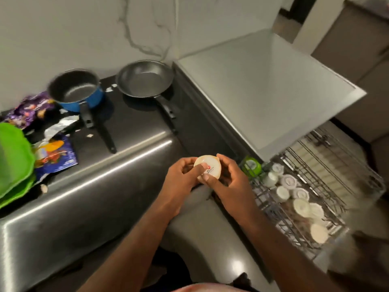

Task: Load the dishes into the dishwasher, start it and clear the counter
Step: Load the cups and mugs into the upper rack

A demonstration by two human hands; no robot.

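Gripped in both hands, just past the front edge of the dark counter (105, 197): a round white tub (207, 167), printed face up. Pinched from the left by the left hand (181, 175), thumb laid across the top; cupped from the right by the right hand (228, 179), fingers curled round the rim. Just to the right, a pulled-out wire rack (336, 165), with a green cup (251, 165) at its near corner and white cups (301, 205) lined along one side, and bare wires beyond. Overhanging it, a pale grey panel (263, 91). Back by the marbled wall (63, 28), a frying pan (145, 79) beside a blue saucepan (77, 91). Far left, torn wrappers (54, 152) and stacked green plates (12, 161).
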